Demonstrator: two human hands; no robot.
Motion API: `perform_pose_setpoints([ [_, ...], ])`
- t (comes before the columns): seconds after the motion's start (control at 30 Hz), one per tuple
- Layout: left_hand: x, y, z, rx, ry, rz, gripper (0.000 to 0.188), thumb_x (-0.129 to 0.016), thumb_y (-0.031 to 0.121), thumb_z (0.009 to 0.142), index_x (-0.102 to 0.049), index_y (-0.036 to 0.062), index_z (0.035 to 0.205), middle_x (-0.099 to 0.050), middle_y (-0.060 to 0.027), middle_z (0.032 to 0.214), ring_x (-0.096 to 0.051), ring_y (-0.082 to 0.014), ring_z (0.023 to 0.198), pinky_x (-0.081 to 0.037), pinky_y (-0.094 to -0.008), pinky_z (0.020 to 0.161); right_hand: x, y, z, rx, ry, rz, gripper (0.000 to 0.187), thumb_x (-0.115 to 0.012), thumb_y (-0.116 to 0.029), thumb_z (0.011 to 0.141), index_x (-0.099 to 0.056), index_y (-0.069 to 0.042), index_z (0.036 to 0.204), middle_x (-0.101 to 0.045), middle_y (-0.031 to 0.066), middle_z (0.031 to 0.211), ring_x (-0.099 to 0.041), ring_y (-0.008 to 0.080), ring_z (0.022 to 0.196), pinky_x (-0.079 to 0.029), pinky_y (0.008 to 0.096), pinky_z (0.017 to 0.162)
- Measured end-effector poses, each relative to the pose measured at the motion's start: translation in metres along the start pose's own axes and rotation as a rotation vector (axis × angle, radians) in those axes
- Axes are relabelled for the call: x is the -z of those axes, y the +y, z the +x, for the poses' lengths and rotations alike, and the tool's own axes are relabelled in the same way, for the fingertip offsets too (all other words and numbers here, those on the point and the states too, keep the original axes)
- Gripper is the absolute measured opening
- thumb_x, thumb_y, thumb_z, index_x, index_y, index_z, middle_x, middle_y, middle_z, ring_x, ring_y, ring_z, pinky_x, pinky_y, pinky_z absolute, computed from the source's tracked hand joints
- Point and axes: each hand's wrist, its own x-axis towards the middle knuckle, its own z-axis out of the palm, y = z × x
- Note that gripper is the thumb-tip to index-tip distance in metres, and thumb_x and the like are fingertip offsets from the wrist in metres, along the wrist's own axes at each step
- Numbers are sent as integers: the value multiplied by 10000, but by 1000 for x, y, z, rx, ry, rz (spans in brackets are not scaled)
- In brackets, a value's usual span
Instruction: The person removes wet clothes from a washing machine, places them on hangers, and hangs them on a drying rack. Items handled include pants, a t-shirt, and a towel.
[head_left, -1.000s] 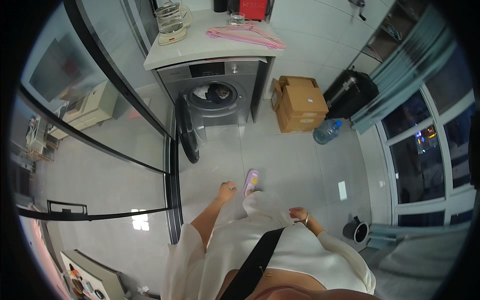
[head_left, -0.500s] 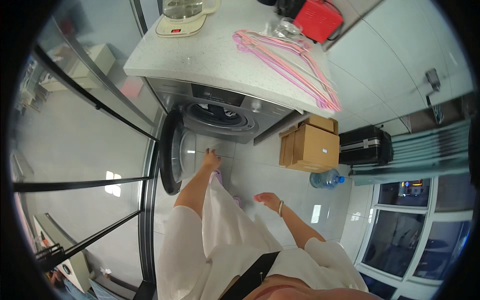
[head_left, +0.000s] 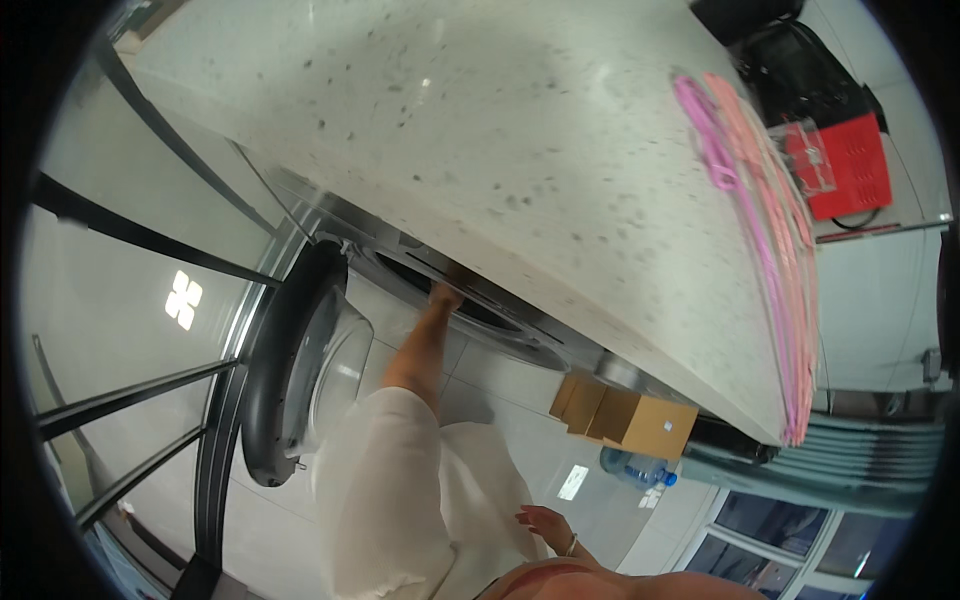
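The grey washing machine (head_left: 500,345) stands under a pale speckled counter (head_left: 480,150), its dark-rimmed round door (head_left: 272,370) swung open.

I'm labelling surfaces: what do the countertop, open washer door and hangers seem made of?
Countertop: likely polished stone or composite, pale with grey flecks and glints.
Washer door: probably a dark plastic rim around clear glass or plastic, with glossy reflections.
Hangers: perhaps smooth plastic or coated wire, judging by their slim pink bars.

Smooth stone-look countertop (head_left: 480,150); metallic-looking washing machine (head_left: 505,338), its door bowl (head_left: 342,375) clear and glossy; cardboard boxes (head_left: 655,425) (these look matt).
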Motion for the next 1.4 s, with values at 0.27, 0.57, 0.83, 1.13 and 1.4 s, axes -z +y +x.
perform_pose_setpoints([
  [0.27,-24,-2,-44,199,83,-1019,283,-545,162,864,-527,37,1117,-575,-89,1075,-550,-219,972,-423,-330,836,66,3,30,217,-89,-301,273,-485,-108,909,-541,-41,1168,-644,54,1002,-599,137,921,-470,260,773],
  [0.57,142,197,-400,329,-159,-2057,99,-541,32,781,-553,83,865,-582,-41,896,-569,-204,870,-444,-381,799,40,-157,-56,-117,-570,272,392,-461,-379,907,-512,-135,1210,-549,40,1193,-497,163,1121,-392,381,930],
  [0.83,209,271,-609,44,40,-1926,413,-445,132,809,-487,-49,1178,-545,-157,1181,-551,-285,1056,-413,-417,947,-67,-246,-209,-91,-1224,295,388,-397,-293,937,-421,-92,1268,-525,58,1193,-533,187,1068,-433,372,913],
  [1.13,229,273,-736,337,1113,-1375,364,-518,252,890,-454,69,1198,-478,-60,1234,-514,-169,1037,-469,-382,831,-166,-216,-298,448,-1180,-94,436,-497,68,807,-447,12,1236,-550,43,1074,-531,114,963,-427,245,847],
  [1.4,248,219,-810,11,784,-1615,429,-510,296,914,-407,111,1287,-582,27,890,-543,-53,871,-470,-252,729,-243,-166,-349,714,-1250,-317,467,-421,133,763,-452,50,1221,-548,114,1145,-534,181,1050,-404,289,924],
])
